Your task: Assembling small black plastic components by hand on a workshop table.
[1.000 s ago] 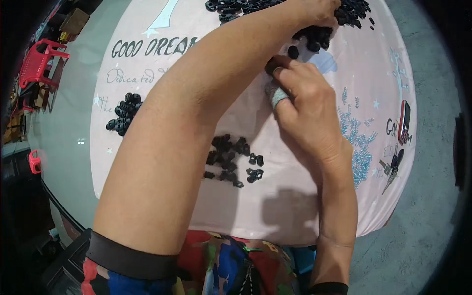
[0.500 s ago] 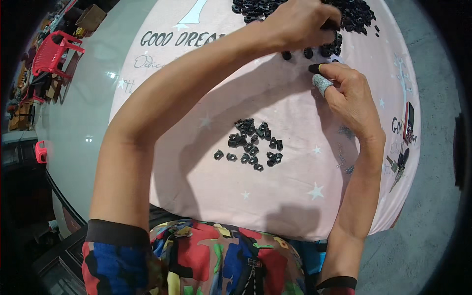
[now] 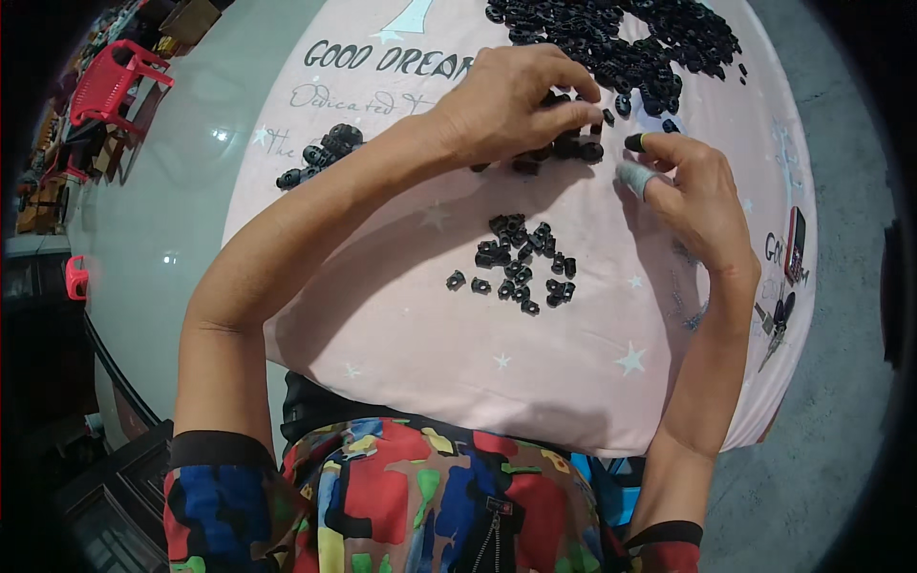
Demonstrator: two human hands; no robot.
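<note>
My left hand (image 3: 521,100) is over the middle of the cloth with curled fingers, a small black plastic part (image 3: 607,116) at its thumb and fingertips. Under and beside that hand lie larger black plastic parts (image 3: 578,151), partly hidden by it. To the right, my right hand (image 3: 695,191) has thumb and index finger apart, with nothing visible between them. A black cover sits on its index fingertip and a grey wrap (image 3: 634,178) circles its thumb. Nearer to me lies a loose group of small black parts (image 3: 516,263).
A big heap of black parts (image 3: 626,53) spreads across the table's far side. More black parts (image 3: 330,151) lie beyond my left forearm. Small metal bits (image 3: 690,315) are by my right forearm. A phone (image 3: 795,244) and keys (image 3: 778,320) rest at the right edge. A red chair (image 3: 115,86) stands left.
My left hand has come back from the far heap, toward me and leftward. My right hand keeps nearly the same pose. The view has shifted slightly, and black parts beyond my left forearm now show.
</note>
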